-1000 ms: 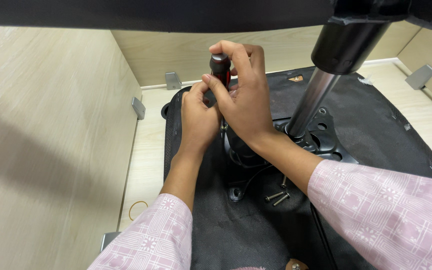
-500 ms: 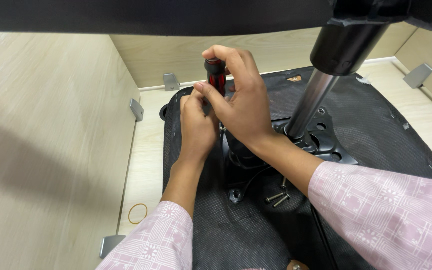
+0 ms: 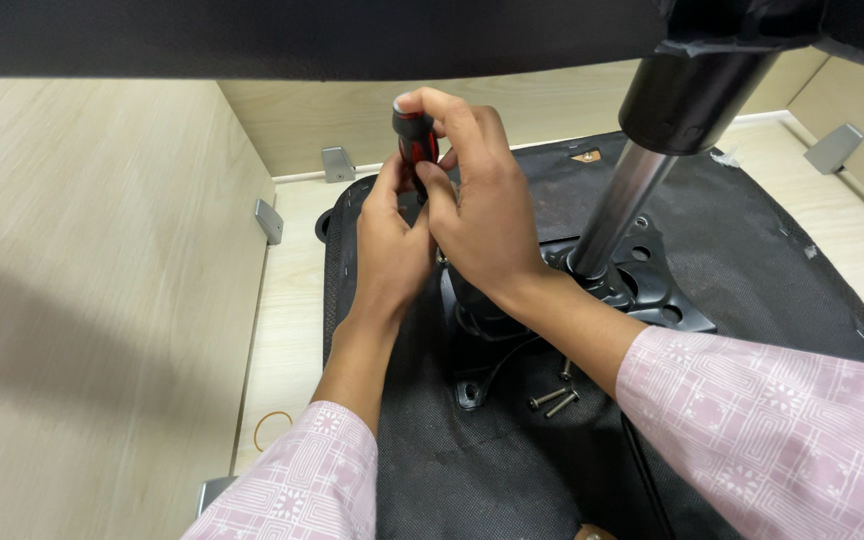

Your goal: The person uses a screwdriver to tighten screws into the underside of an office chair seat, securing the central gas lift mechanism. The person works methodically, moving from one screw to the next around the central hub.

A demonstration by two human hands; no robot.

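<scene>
My right hand (image 3: 477, 215) is closed around the red and black handle of a screwdriver (image 3: 414, 138) that stands upright over the black metal bracket (image 3: 492, 320) on the underside of an upturned black chair seat (image 3: 752, 260). My left hand (image 3: 392, 245) lies against the screwdriver's lower part, with its fingers curled by the shaft. The screwdriver's tip is hidden behind my hands. A chrome gas-lift column (image 3: 620, 205) rises from the black plate (image 3: 657, 290) just right of my right wrist. Loose screws (image 3: 555, 397) lie on the seat below my right forearm.
Light wooden panels (image 3: 92, 290) enclose the seat on the left and at the back, with grey metal corner brackets (image 3: 269, 220) along their foot. A rubber band (image 3: 274, 431) lies on the wooden floor at the lower left. A dark edge (image 3: 302, 40) spans the top.
The two hands and the screwdriver have shifted slightly left in view, and my right fingers have changed their hold on the handle. The seat and screws lie as before.
</scene>
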